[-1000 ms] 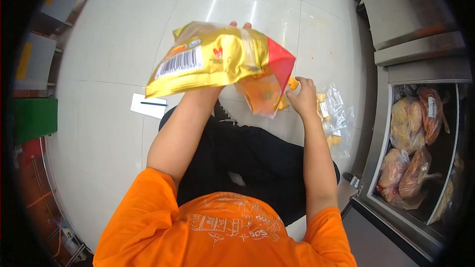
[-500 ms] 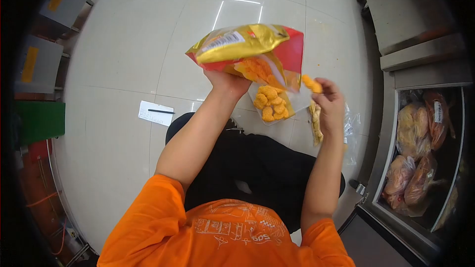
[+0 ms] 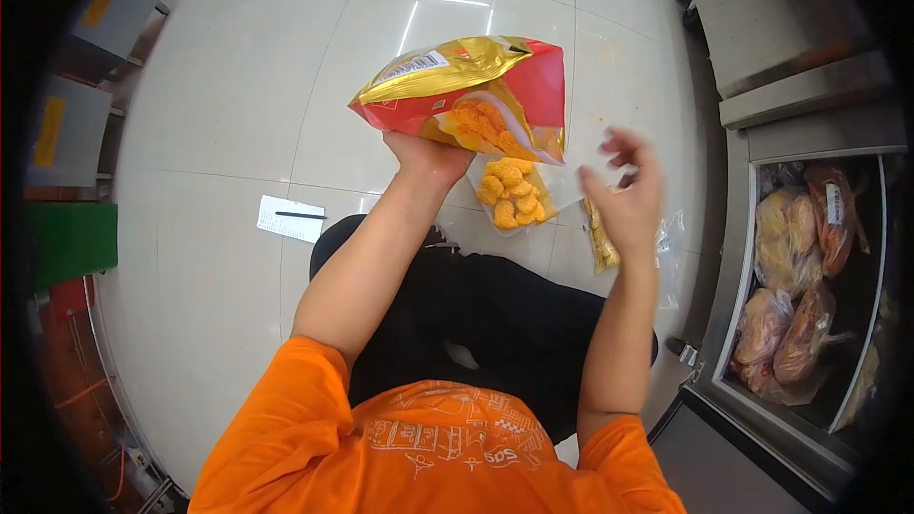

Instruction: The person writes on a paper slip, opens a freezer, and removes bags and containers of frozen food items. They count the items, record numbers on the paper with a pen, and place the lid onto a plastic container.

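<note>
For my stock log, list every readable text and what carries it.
"Sas", probably: orange shirt; its other print is unclear.
Gold-and-red bag, barcode label: too small.
White paper: writing too faint.
Reddish package, white label: blurred.

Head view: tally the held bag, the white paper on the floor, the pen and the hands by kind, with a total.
Gold-and-red bag: 1
White paper: 1
Pen: 1
Hands: 2
Total: 5
</note>
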`<state>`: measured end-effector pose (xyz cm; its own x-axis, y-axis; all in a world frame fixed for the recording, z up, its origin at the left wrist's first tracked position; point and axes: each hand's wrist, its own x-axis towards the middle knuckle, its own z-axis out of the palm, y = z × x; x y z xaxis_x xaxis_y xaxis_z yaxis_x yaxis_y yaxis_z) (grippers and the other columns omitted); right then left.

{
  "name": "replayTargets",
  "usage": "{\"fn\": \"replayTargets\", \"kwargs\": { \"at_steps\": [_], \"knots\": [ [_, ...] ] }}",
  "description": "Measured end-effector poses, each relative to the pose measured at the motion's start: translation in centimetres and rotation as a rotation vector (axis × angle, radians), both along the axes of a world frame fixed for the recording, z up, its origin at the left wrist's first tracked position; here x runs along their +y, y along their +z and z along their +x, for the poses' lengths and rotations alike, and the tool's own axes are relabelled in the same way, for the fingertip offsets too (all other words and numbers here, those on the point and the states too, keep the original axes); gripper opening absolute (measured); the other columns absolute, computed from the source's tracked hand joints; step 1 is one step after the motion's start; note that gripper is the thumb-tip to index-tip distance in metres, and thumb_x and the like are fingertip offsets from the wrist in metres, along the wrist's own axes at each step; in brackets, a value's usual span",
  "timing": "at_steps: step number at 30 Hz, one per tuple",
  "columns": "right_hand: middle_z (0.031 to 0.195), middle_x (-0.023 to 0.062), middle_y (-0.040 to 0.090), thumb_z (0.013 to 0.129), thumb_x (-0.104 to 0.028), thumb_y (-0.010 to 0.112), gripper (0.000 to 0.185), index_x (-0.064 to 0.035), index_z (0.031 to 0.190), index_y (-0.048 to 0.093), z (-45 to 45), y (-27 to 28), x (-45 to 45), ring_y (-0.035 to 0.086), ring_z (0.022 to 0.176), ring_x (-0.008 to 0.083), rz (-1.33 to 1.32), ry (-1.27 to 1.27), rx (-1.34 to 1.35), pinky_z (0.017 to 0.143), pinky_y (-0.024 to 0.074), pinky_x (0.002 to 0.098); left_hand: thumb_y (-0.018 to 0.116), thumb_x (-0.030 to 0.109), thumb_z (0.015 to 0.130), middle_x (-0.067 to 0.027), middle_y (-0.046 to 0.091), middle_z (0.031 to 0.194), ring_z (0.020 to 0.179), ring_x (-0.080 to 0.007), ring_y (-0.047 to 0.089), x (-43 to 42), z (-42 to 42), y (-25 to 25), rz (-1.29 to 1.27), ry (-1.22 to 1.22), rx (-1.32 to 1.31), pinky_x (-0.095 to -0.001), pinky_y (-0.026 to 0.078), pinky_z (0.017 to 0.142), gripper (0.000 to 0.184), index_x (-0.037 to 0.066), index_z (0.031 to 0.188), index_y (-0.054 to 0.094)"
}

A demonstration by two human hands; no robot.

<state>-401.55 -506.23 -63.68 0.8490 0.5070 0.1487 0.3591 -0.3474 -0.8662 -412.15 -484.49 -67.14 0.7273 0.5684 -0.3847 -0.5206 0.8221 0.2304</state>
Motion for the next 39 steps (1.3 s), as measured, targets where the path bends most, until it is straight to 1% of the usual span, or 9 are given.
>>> {"fn": "replayTargets", "kwargs": {
  "at_steps": [3,4,7,13,19,22,31,34,39],
  "knots": [
    [0.111,0.0152,0.062,0.064,-0.023,0.087,0.067,-0.0033,0.123,0.063,-1.7,-10.7,-1.4,0.060,0.106,0.0330,-0.409,0.082,-0.143,0.093,0.0492,0.0434,0.035,0.075,0.091,-0.0080,0.052,0.144,0.133,-0.0302,0.050,0.5,0.2,-2.0,0.058,-0.028,-0.085,-0.0502,0.040,0.112,0.079,0.016,0.141,0.050],
    [0.113,0.0168,0.062,0.063,-0.026,0.089,0.069,-0.0034,0.123,0.063,-2.4,-12.6,-1.6,0.059,0.108,0.0364,-0.523,0.127,-0.210,0.094,0.0493,0.0462,0.035,0.075,0.091,-0.0085,0.053,0.144,0.133,-0.0306,0.050,0.5,0.2,-2.2,0.054,-0.040,-0.104,-0.0502,0.040,0.113,0.078,0.016,0.140,0.051],
    [0.114,0.0156,0.061,0.060,-0.029,0.091,0.076,-0.0058,0.126,0.061,-3.7,-14.2,-1.4,0.059,0.109,0.0362,-0.609,0.178,-0.149,0.092,0.0500,0.0471,0.035,0.075,0.091,-0.0101,0.054,0.143,0.133,-0.0317,0.050,0.5,-0.2,-2.4,0.033,-0.064,-0.114,-0.0498,0.038,0.115,0.078,0.015,0.137,0.054],
    [0.116,0.0107,0.061,0.059,-0.030,0.091,0.083,-0.0147,0.133,0.057,-3.4,-14.7,-1.1,0.060,0.108,0.0336,-0.644,0.204,-0.168,0.086,0.0493,0.0486,0.035,0.076,0.091,-0.0103,0.054,0.143,0.133,-0.0315,0.050,0.3,0.0,-1.6,0.029,-0.055,-0.065,-0.0492,0.038,0.115,0.079,0.015,0.137,0.054],
    [0.103,0.0081,0.065,0.061,-0.034,0.088,0.068,-0.0168,0.122,0.062,-3.2,-13.8,-0.2,0.062,0.102,0.0314,-0.742,0.213,-0.202,0.083,0.0479,0.0480,0.035,0.077,0.090,-0.0101,0.054,0.143,0.134,-0.0314,0.050,0.2,0.1,-1.8,0.033,-0.056,-0.035,-0.0490,0.037,0.116,0.080,0.016,0.137,0.055],
    [0.098,0.0074,0.066,0.061,-0.034,0.088,0.062,-0.0179,0.116,0.063,-2.8,-13.0,0.0,0.062,0.101,0.0304,-0.784,0.219,-0.258,0.083,0.0475,0.0475,0.038,0.071,0.095,-0.0075,0.057,0.137,0.128,-0.0288,0.054,0.1,-0.2,-1.7,0.024,-0.072,-0.106,-0.0491,0.043,0.110,0.071,0.015,0.135,0.055],
    [0.101,0.0093,0.067,0.063,-0.037,0.087,0.063,-0.0175,0.117,0.061,-0.4,-12.8,-0.7,0.063,0.102,0.0308,-0.939,0.119,-0.278,0.089,0.0443,0.0523,0.037,0.070,0.096,-0.0085,0.058,0.134,0.127,-0.0297,0.055,0.2,-0.1,-2.5,0.027,-0.096,-0.159,-0.0494,0.044,0.110,0.070,0.014,0.134,0.054],
    [0.100,0.0103,0.067,0.066,-0.042,0.085,0.065,-0.0180,0.121,0.060,0.3,-13.5,-0.8,0.065,0.099,0.0326,-0.940,0.127,-0.266,0.088,0.0461,0.0525,0.035,0.076,0.091,-0.0104,0.054,0.143,0.132,-0.0312,0.051,0.2,0.0,-2.2,-0.003,-0.089,-0.083,-0.0485,0.039,0.114,0.079,0.015,0.138,0.054],
    [0.104,0.0132,0.064,0.072,-0.040,0.083,0.064,-0.0203,0.128,0.058,0.0,-13.0,-0.5,0.068,0.095,0.0357,-0.883,0.211,-0.209,0.079,0.0531,0.0496,0.035,0.076,0.092,-0.0111,0.055,0.141,0.130,-0.0312,0.052,0.1,0.0,-2.3,-0.025,-0.086,-0.093,-0.0485,0.040,0.113,0.078,0.015,0.137,0.054]
  ]
}}
